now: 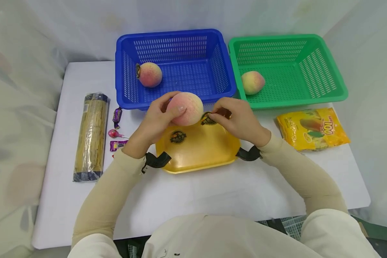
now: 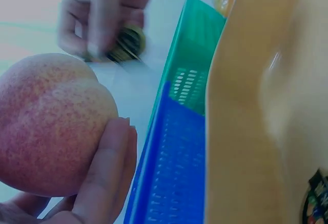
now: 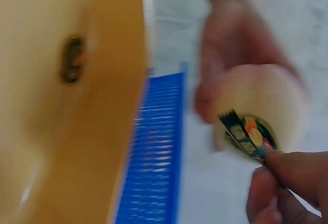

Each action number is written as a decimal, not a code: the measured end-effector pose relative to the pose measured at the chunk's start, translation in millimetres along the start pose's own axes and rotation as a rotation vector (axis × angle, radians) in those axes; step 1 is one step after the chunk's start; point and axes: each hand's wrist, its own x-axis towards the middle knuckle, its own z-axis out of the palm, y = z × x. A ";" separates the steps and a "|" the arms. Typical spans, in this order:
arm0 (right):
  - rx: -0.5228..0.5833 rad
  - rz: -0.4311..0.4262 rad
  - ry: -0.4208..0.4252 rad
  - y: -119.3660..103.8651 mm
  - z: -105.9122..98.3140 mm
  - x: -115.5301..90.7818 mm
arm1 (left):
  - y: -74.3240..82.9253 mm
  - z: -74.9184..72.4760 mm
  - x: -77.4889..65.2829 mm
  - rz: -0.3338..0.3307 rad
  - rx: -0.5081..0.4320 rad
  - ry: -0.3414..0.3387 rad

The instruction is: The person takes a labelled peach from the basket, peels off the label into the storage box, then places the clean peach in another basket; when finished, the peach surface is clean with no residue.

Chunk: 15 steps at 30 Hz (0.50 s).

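Observation:
My left hand point(image 1: 158, 118) holds a pink and cream peach point(image 1: 188, 109) above the yellow tray point(image 1: 200, 154), thumb on its near side. Close to the peach's right side, my right hand point(image 1: 237, 118) pinches a black fruit sticker point(image 1: 208, 119) between thumb and fingertips. The right wrist view has this sticker point(image 3: 250, 134) in front of the peach point(image 3: 287, 96); whether the two touch I cannot tell. A similar black sticker point(image 1: 178, 136) lies in the tray at its left. In the left wrist view the fingers point(image 2: 105, 167) support the peach from below.
Behind the tray stand a blue basket point(image 1: 177, 34) with one peach point(image 1: 151, 75) and a green basket point(image 1: 337, 84) with another peach point(image 1: 253, 82). Noodles in a long pack point(image 1: 91, 138), a lollipop point(image 1: 113, 133) and wrapped candies point(image 1: 117, 117) lie left. A yellow snack bag point(image 1: 314, 129) lies right.

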 end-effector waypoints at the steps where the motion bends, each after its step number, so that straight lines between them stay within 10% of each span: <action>1: -0.013 0.041 -0.047 2.5 1.8 3.1 | 1.3 -1.4 -0.2 0.007 -0.002 0.010; 9: -0.062 0.198 -0.522 23.5 32.6 24.7 | 4.9 -6.3 -1.6 0.038 -0.037 -0.011; 15: -0.038 0.249 -0.720 30.5 55.2 32.1 | 4.2 -4.1 -2.3 0.024 -0.028 -0.018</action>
